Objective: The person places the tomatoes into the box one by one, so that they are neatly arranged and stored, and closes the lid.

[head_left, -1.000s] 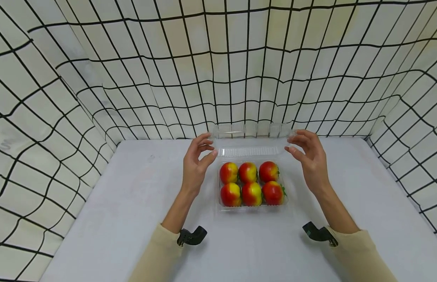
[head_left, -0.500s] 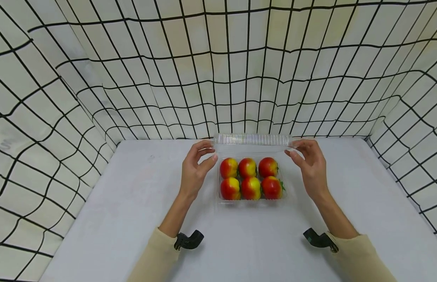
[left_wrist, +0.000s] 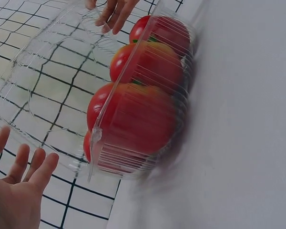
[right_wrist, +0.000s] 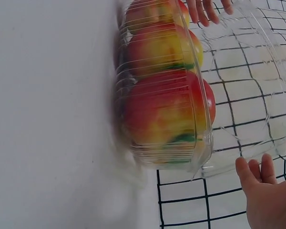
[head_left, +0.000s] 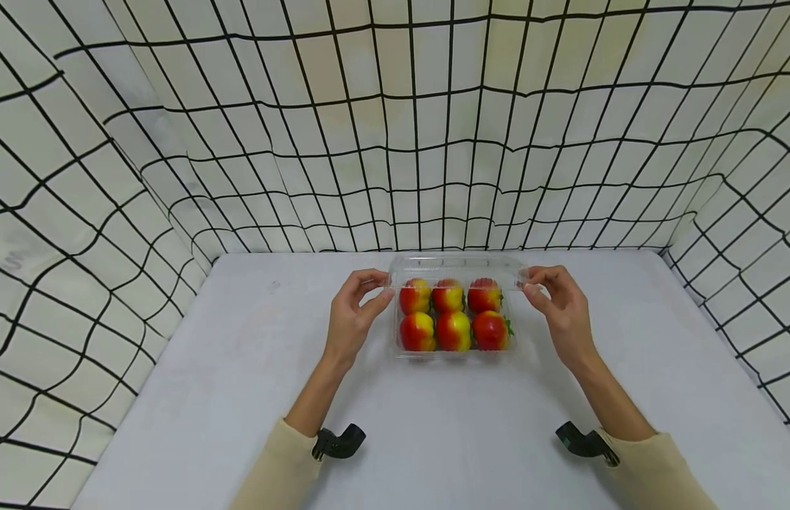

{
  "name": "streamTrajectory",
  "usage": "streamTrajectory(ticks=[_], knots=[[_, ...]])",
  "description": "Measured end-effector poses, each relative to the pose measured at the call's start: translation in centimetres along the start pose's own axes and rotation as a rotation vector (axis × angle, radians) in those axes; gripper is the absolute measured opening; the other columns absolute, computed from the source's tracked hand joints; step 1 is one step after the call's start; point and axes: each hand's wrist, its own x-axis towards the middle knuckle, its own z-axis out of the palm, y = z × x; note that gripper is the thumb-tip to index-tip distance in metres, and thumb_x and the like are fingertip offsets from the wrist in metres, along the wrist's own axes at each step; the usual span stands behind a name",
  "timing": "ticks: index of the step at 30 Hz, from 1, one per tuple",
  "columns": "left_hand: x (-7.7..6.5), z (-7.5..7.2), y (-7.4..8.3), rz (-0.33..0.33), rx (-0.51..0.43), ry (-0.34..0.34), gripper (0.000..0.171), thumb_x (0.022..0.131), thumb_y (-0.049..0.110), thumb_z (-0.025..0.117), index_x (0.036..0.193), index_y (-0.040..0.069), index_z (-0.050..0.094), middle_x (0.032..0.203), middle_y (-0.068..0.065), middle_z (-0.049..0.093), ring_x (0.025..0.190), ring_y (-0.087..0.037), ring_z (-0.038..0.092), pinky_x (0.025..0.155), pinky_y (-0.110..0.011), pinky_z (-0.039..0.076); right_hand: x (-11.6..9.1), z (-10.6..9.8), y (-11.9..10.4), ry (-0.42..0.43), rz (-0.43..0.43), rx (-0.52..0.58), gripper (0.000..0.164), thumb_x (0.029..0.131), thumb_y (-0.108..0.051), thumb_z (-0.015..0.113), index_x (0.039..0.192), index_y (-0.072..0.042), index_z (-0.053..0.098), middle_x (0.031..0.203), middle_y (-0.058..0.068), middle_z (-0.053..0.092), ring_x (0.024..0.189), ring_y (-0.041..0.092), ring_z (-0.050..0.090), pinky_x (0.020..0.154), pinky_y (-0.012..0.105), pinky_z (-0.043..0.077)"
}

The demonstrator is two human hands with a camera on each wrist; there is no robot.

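Observation:
A clear plastic clamshell box [head_left: 455, 355] holds several round red-and-yellow fruits [head_left: 453, 331] in two rows, some with green leaves at one end. Its hinged lid [head_left: 458, 263] is raised at the far side and tilts forward over the back row. At the lid's left end, my left hand [head_left: 355, 312] pinches the edge between thumb and fingers. My right hand [head_left: 560, 312] grips the opposite end the same way. In the left wrist view, the left fingers [left_wrist: 26, 171] lie along the outside of the lid; the right wrist view has the right fingers [right_wrist: 260, 174] likewise.
The box stands on a white table [head_left: 273, 368], near its back edge. Behind and on both sides rises a pale wall hung with black netting [head_left: 433, 149]. Black wrist mounts [head_left: 340, 440] sit at the sleeve cuffs.
The lid has swung from leaning backward to tilting forward over the back fruits. Both hands have come down and nearer with it, while the box has slid slightly away from me.

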Motion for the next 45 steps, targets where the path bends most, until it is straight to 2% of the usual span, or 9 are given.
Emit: streamTrajectory(ticks=[4, 11, 20, 23, 29, 35, 38, 40, 45], knots=[[-0.2, -0.1, -0.3, -0.021, 0.012, -0.004, 0.032, 0.098, 0.015, 0.069, 0.127, 0.003, 0.062, 0.131, -0.014, 0.062, 0.126, -0.023, 0.059, 0.100, -0.019, 0.056, -0.2, -0.4, 0.2, -0.046, 0.008, -0.026, 0.014, 0.102, -0.004, 0.056, 0.113, 0.005, 0.052, 0.125, 0.002, 0.058, 0.123, 0.020, 0.057, 0.099, 0.016, 0.054], [-0.6, -0.2, -0.6, -0.034, 0.015, -0.023, 0.032, 0.099, 0.016, 0.068, 0.127, 0.003, 0.061, 0.133, -0.014, 0.062, 0.129, -0.024, 0.058, 0.102, -0.019, 0.055, -0.3, -0.8, 0.4, -0.077, 0.016, -0.059, 0.018, 0.101, -0.006, 0.057, 0.115, 0.004, 0.052, 0.132, 0.004, 0.058, 0.128, 0.022, 0.052, 0.098, 0.015, 0.051], [-1.2, -0.8, -1.2, -0.045, 0.005, -0.102, 0.033, 0.096, 0.011, 0.069, 0.127, 0.001, 0.059, 0.141, -0.016, 0.056, 0.135, -0.027, 0.053, 0.105, -0.020, 0.054, -0.6, -1.5, 0.8, -0.160, 0.018, -0.090, 0.030, 0.101, -0.003, 0.056, 0.128, 0.007, 0.050, 0.140, 0.012, 0.053, 0.129, 0.015, 0.051, 0.100, 0.014, 0.050], [-1.4, -1.2, -1.4, -0.048, 0.035, -0.134, 0.035, 0.095, 0.009, 0.070, 0.127, 0.001, 0.059, 0.147, -0.020, 0.051, 0.138, -0.030, 0.051, 0.109, -0.029, 0.054, -0.8, -1.7, 1.0, -0.191, 0.033, -0.122, 0.034, 0.101, -0.005, 0.057, 0.133, 0.005, 0.050, 0.143, 0.012, 0.052, 0.131, 0.014, 0.050, 0.101, 0.013, 0.050], [-1.6, -1.8, -2.1, -0.072, 0.107, -0.172, 0.037, 0.095, 0.010, 0.071, 0.129, 0.003, 0.059, 0.150, -0.021, 0.047, 0.140, -0.036, 0.048, 0.116, -0.057, 0.047, -0.9, -2.1, 1.5, -0.235, 0.043, -0.122, 0.041, 0.100, -0.001, 0.058, 0.139, 0.007, 0.047, 0.142, 0.008, 0.053, 0.131, 0.011, 0.050, 0.100, 0.012, 0.050], [-1.6, -2.3, -2.3, -0.128, 0.141, -0.220, 0.042, 0.095, 0.012, 0.074, 0.133, 0.006, 0.058, 0.153, -0.022, 0.046, 0.142, -0.043, 0.047, 0.117, -0.061, 0.045, -0.8, -2.2, 1.9, -0.262, 0.057, -0.140, 0.047, 0.099, 0.000, 0.061, 0.142, 0.010, 0.042, 0.137, -0.009, 0.054, 0.133, 0.015, 0.051, 0.099, 0.011, 0.052], [-1.6, -2.5, -2.4, -0.153, 0.151, -0.235, 0.044, 0.094, 0.013, 0.075, 0.134, 0.008, 0.058, 0.155, -0.022, 0.045, 0.144, -0.041, 0.047, 0.117, -0.061, 0.045, -0.7, -2.3, 2.1, -0.265, 0.063, -0.163, 0.049, 0.099, -0.001, 0.063, 0.142, 0.010, 0.043, 0.137, -0.011, 0.053, 0.133, 0.016, 0.052, 0.101, 0.011, 0.051], [-1.6, -2.7, -2.6, -0.168, 0.158, -0.243, 0.045, 0.094, 0.013, 0.076, 0.135, 0.009, 0.058, 0.155, -0.020, 0.045, 0.144, -0.040, 0.047, 0.117, -0.060, 0.045, -0.6, -2.4, 2.2, -0.268, 0.066, -0.182, 0.049, 0.098, -0.001, 0.064, 0.142, 0.009, 0.044, 0.138, -0.009, 0.053, 0.133, 0.015, 0.051, 0.101, 0.011, 0.051], [-1.6, -2.8, -2.8, -0.200, 0.187, -0.268, 0.047, 0.093, 0.016, 0.077, 0.136, 0.012, 0.058, 0.152, -0.014, 0.049, 0.143, -0.038, 0.049, 0.116, -0.057, 0.047, -0.5, -2.6, 2.6, -0.272, 0.080, -0.215, 0.050, 0.098, -0.002, 0.066, 0.142, 0.006, 0.046, 0.143, 0.009, 0.051, 0.133, 0.013, 0.051, 0.100, 0.010, 0.050]])
